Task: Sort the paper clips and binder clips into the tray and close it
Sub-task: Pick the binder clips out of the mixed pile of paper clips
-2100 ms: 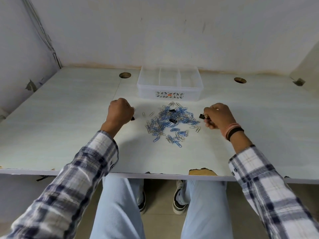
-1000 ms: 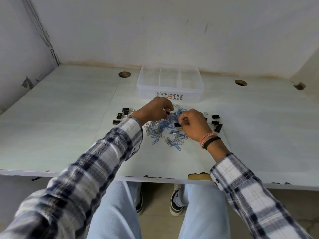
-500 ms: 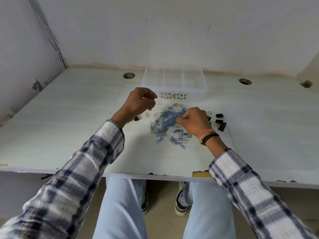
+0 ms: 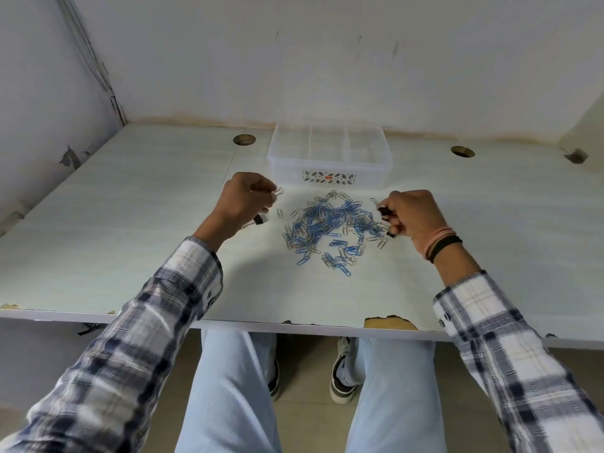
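A heap of blue and silver paper clips (image 4: 330, 228) lies on the pale desk in front of me. Behind it stands a clear plastic tray (image 4: 330, 173) with three compartments, open on top. My left hand (image 4: 245, 201) hovers left of the heap, fingers closed on a binder clip whose wire handle (image 4: 278, 191) sticks out; a black binder clip (image 4: 258, 220) shows under the hand. My right hand (image 4: 410, 215) is right of the heap, closed on a black binder clip (image 4: 381, 209).
Two round cable holes (image 4: 244, 139) (image 4: 462, 152) are set in the desk (image 4: 130, 223) near the back wall. The desk's front edge is chipped (image 4: 390, 322). Walls close in at the left, the back and the right corner. My knees are under the desk.
Both hands have drawn apart from the heap's middle, each carrying a binder clip out to its own side. The black clips that lay right of the heap are now hidden behind my right hand.
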`<action>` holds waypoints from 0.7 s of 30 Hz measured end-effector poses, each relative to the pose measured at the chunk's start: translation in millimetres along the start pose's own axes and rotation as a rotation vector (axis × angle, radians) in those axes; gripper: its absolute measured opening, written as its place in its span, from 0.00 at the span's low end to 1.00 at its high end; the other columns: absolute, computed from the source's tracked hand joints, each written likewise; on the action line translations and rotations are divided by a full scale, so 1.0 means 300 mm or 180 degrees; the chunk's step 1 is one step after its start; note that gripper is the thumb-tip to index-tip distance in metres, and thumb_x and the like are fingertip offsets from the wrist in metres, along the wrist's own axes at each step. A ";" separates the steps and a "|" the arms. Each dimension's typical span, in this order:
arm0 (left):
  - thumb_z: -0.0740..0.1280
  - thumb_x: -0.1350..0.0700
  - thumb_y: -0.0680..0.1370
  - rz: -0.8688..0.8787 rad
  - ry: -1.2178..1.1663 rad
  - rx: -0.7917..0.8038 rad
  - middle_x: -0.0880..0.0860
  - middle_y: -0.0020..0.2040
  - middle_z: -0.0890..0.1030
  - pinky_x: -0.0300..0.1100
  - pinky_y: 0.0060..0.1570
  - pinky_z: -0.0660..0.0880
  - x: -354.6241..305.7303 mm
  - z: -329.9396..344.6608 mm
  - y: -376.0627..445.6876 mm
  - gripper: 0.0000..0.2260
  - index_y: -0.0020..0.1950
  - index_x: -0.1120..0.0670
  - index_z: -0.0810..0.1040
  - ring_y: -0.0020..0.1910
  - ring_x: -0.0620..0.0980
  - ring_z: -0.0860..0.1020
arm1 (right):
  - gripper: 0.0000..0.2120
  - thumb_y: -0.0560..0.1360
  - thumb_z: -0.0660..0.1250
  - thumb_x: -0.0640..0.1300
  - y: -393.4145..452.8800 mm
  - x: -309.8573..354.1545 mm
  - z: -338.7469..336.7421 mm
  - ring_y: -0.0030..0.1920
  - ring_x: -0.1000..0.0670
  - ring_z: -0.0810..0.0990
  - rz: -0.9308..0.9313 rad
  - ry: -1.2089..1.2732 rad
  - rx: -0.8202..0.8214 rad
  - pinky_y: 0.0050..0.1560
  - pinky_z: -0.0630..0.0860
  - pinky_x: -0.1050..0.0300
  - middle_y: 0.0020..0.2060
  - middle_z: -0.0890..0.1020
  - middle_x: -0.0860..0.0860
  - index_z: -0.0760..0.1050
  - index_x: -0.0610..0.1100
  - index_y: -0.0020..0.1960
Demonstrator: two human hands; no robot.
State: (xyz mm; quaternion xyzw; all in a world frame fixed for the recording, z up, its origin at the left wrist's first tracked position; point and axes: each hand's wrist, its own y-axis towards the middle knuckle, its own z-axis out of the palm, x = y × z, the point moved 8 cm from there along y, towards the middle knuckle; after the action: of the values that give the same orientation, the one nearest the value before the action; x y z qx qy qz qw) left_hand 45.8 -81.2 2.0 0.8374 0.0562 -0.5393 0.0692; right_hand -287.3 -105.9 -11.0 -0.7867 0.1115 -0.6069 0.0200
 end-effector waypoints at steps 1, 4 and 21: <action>0.71 0.65 0.75 0.0089 0.0431 -0.0215 0.57 0.44 0.84 0.43 0.41 0.80 0.001 -0.025 0.003 0.07 0.52 0.61 0.84 0.41 0.55 0.82 | 0.12 0.72 0.61 0.40 0.012 0.008 -0.048 0.25 0.48 0.71 -0.0116 -0.0261 -0.0242 0.29 0.71 0.57 0.32 0.79 0.42 0.80 0.33 0.42; 0.68 0.66 0.75 0.0113 0.1236 -0.0548 0.55 0.47 0.82 0.48 0.45 0.82 0.024 -0.070 0.005 0.09 0.52 0.60 0.85 0.45 0.57 0.81 | 0.16 0.71 0.62 0.40 0.031 0.051 -0.153 0.26 0.45 0.65 -0.0694 -0.1450 -0.0694 0.30 0.64 0.57 0.23 0.67 0.43 0.67 0.36 0.27; 0.74 0.58 0.77 0.0922 0.1691 0.0692 0.53 0.55 0.83 0.39 0.49 0.77 -0.075 0.161 -0.049 0.11 0.58 0.54 0.84 0.47 0.50 0.81 | 0.15 0.77 0.63 0.37 0.052 -0.044 0.006 0.57 0.39 0.76 -0.1492 -0.3507 0.0865 0.63 0.73 0.47 0.54 0.78 0.42 0.81 0.47 0.61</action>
State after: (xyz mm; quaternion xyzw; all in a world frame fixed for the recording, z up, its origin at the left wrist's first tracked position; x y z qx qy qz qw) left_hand -9.1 -75.6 2.0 0.9507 -0.1054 -0.2892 0.0383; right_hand -291.2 -118.5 -26.7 -0.9787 -0.1697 -0.1081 0.0408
